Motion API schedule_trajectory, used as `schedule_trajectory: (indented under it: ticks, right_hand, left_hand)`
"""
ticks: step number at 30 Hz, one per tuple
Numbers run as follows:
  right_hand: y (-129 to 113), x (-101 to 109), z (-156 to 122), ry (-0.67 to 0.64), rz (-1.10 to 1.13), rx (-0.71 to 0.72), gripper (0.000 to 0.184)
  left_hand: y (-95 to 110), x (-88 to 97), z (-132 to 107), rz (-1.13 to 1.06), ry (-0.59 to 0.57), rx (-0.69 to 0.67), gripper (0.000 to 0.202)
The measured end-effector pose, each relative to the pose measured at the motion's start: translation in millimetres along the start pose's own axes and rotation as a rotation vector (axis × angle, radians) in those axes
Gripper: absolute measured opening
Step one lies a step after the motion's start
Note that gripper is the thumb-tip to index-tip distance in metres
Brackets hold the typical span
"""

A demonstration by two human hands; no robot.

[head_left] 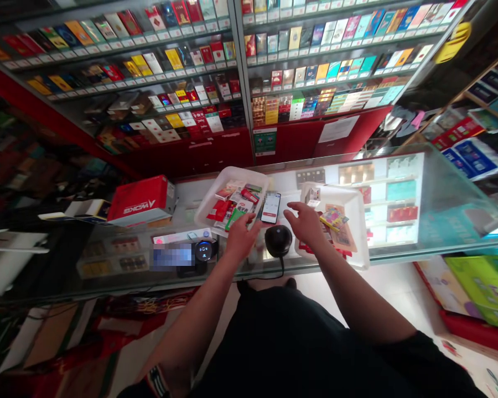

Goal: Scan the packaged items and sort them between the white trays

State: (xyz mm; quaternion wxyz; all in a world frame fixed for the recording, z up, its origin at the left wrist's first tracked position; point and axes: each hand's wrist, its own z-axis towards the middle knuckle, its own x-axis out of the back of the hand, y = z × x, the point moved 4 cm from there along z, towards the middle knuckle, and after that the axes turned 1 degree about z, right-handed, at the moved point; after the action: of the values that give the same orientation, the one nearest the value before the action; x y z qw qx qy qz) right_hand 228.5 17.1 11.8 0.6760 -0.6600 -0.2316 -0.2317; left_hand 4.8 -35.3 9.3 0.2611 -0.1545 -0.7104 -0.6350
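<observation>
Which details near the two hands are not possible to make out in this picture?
Head view:
Phone: its text is too small and partly pixelated.
Display: masked by blur.
Left tray: left hand covers part of its near side.
Right tray: right hand and forearm hide some contents.
Whether left hand touches phone: too small to tell.

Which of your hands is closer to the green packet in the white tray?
Left. The left hand is right by the green packet; the right hand is farther off, beyond the phone, at the other white tray.
</observation>
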Motion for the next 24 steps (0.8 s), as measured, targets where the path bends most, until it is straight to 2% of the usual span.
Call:
schedule_trajectory:
  ticks: [6, 12, 17, 24]
  right_hand:
    - [-49, -49, -1, -0.120, 0.056, -0.005, 0.029]
    - [-78, -101, 6, -0.231, 0.106, -0.041, 0.023]
    - [-93, -148, 13, -0.305, 0.202, -0.088, 0.017]
    - [-92, -208, 21, -0.374, 0.393, -0.267, 0.017]
  left_hand:
    - [-58, 52.9, 31, 0.083, 0.049, 0.133, 0.038]
    - [-92, 88.9, 59, 0.264, 0.042, 0.255, 0.045]
    - [-111, 100.9, 77, 0.260, -0.027, 0.225, 0.044]
    - [-128, 105.6, 89, 0.262, -0.061, 0.221, 0.042]
